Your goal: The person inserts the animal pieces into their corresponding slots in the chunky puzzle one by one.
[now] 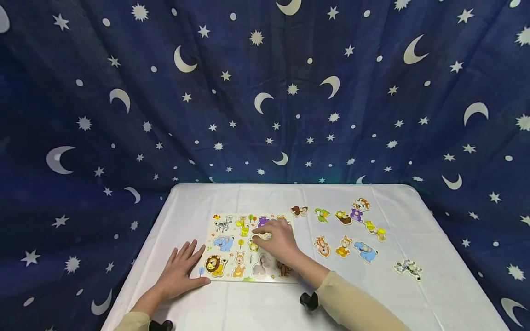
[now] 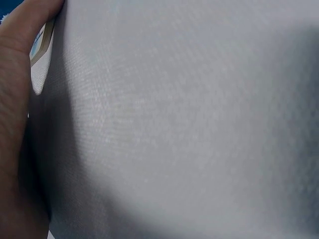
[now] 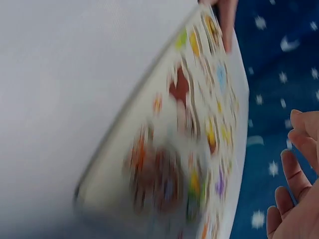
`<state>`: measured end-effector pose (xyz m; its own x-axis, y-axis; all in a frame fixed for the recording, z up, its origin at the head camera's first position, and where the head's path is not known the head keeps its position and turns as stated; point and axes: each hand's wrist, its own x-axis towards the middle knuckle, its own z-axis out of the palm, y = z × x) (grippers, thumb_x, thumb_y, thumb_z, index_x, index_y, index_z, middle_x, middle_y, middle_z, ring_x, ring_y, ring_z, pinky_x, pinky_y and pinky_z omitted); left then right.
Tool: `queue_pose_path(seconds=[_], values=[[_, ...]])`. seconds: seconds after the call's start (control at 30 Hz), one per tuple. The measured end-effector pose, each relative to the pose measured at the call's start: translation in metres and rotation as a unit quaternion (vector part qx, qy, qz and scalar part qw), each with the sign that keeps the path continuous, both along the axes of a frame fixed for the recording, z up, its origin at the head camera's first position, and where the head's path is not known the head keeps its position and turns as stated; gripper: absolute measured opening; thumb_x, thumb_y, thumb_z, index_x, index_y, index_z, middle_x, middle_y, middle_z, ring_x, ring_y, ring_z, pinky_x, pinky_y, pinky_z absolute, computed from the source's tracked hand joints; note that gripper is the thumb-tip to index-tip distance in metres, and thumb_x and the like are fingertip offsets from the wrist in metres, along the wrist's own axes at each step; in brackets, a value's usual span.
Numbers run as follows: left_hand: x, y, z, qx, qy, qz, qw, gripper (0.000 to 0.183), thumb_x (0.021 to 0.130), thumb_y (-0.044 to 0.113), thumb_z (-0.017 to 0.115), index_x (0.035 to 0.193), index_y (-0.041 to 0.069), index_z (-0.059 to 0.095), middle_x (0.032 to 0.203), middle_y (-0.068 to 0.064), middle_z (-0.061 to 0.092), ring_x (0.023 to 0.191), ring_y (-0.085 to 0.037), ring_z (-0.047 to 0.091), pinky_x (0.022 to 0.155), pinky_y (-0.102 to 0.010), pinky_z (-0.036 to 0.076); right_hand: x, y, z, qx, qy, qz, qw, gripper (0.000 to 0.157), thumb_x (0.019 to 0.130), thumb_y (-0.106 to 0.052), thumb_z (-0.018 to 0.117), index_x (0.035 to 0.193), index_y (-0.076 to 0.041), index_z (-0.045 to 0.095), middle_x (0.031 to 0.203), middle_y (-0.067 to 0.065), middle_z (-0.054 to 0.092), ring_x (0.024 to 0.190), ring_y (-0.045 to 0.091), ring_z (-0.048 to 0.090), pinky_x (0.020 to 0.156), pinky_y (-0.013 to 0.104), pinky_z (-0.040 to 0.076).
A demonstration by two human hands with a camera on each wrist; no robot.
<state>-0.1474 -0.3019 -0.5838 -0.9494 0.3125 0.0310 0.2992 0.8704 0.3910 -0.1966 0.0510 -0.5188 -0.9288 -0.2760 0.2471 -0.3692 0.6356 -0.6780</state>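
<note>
A light puzzle board [image 1: 229,276] printed with animals lies on the table, with the lion [image 1: 215,265] at its near left and a grey gorilla [image 1: 262,265] in its near row. My left hand [image 1: 182,271] rests flat beside the board's left edge, fingers spread, thumb at the near corner. In the left wrist view only part of that hand [image 2: 15,99] shows against white cloth. My right hand [image 1: 279,241] is over the board's right half, near the small green-yellow animal [image 1: 253,245]. Its thumb and forefinger stand apart, and the right wrist view shows the fingers [image 3: 295,172] loosely bent, holding nothing visible.
Several loose animal pieces lie right of the board, among them a kangaroo [image 1: 343,247], a blue elephant [image 1: 365,252], a yellow giraffe [image 1: 375,231] and a zebra [image 1: 408,269]. A white cloth covers the table [image 1: 248,305]. Behind hangs a dark blue star-patterned curtain [image 1: 232,151].
</note>
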Motion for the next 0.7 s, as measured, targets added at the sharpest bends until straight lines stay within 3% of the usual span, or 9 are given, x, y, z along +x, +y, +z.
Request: queue_pose_path(seconds=[0.13, 0.33, 0.53, 0.7], values=[[0.001, 0.0, -0.001, 0.004, -0.001, 0.0, 1.0, 0.104, 0.077, 0.074, 0.073, 0.158, 0.017, 0.042, 0.167, -0.016, 0.025, 0.154, -0.041, 0.015, 0.121, -0.063, 0.004, -0.004, 0.048, 0.006, -0.038, 0.007, -0.055, 0.998, 0.021, 0.087, -0.029, 0.081, 0.107, -0.022, 0.082, 0.103, -0.008, 0.071, 0.108, 0.024, 0.053, 0.095, 0.049, 0.04], [0.0, -0.002, -0.001, -0.001, 0.013, -0.001, 0.9999, 0.103, 0.077, 0.074, 0.073, 0.158, 0.017, 0.043, 0.166, -0.017, 0.026, 0.153, -0.042, 0.016, 0.121, -0.064, 0.006, -0.004, 0.126, 0.01, -0.065, 0.011, -0.127, 0.99, 0.022, 0.092, -0.021, 0.077, 0.113, -0.014, 0.08, 0.105, 0.004, 0.072, 0.115, 0.034, 0.055, 0.106, 0.054, 0.035], [-0.002, -0.001, 0.0, -0.007, 0.008, -0.002, 0.9999, 0.104, 0.077, 0.075, 0.071, 0.158, 0.017, 0.042, 0.167, -0.017, 0.026, 0.154, -0.041, 0.016, 0.121, -0.064, 0.005, 0.013, 0.199, 0.006, -0.049, 0.003, -0.189, 0.981, 0.026, 0.097, -0.022, 0.071, 0.118, -0.006, 0.077, 0.108, 0.013, 0.072, 0.117, 0.04, 0.052, 0.099, 0.053, 0.036], [-0.001, 0.001, 0.0, -0.001, 0.009, -0.005, 0.9999, 0.104, 0.078, 0.075, 0.071, 0.158, 0.017, 0.042, 0.166, -0.018, 0.025, 0.153, -0.042, 0.015, 0.121, -0.065, 0.004, 0.031, 0.241, 0.002, -0.028, -0.006, -0.245, 0.969, 0.031, 0.099, -0.024, 0.069, 0.121, -0.003, 0.075, 0.115, 0.02, 0.07, 0.113, 0.041, 0.05, 0.088, 0.05, 0.038]])
